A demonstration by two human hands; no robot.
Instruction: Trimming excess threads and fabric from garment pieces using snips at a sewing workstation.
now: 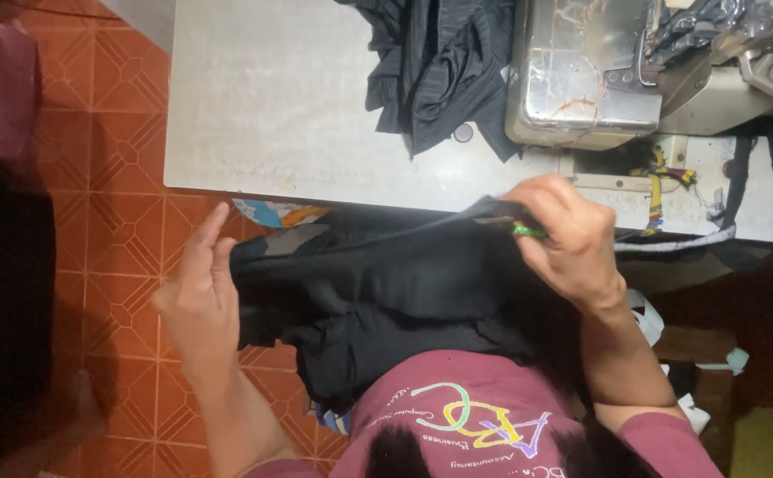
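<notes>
A black cloth (386,292) is stretched across my lap between both hands. My left hand (199,288) pinches its left edge, fingers closed on the fabric. At the cloth's upper right edge my right hand (568,239) grips the fabric together with a small tool with a green handle (528,232). I wear a maroon shirt (484,416) with coloured lettering. The cloth hangs just below the front edge of the grey sewing table (280,115).
A metal sewing machine (599,71) stands on the table at the upper right, with another heap of black fabric (440,71) beside it. Orange tiled floor (112,177) lies to the left. A dark bundle (1,310) sits at the far left.
</notes>
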